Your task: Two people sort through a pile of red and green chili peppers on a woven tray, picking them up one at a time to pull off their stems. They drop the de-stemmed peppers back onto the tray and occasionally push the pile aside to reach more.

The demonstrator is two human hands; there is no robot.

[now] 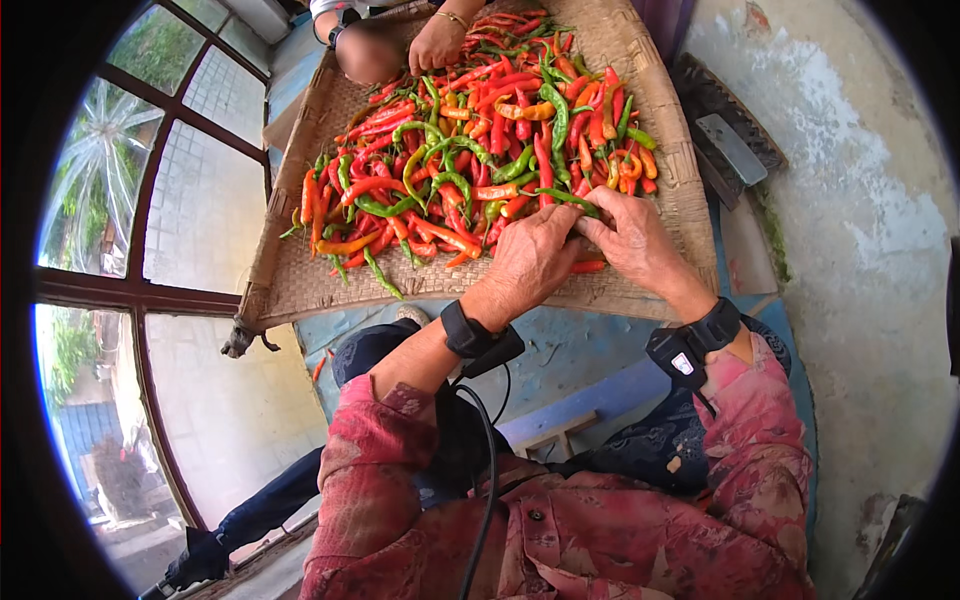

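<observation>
A heap of red, orange and green chili peppers (450, 172) lies on a woven mat tray (300, 289). Both of my hands meet at the near right edge of the heap. The fingertips of my left hand (536, 247) touch those of my right hand (630, 232), and a green chili pepper (568, 200) lies at my right thumb and fingers. Whether either hand grips it, or something under the fingers, is hidden. A red pepper (587, 266) rests on the mat below my hands.
Across the tray, another person's hand (437, 45) reaches to the heap's far edge. A framed window (202, 172) stands at the left, a rough wall (847, 225) at the right. A cable (491, 465) hangs before my body. A few peppers (319, 367) lie on the floor.
</observation>
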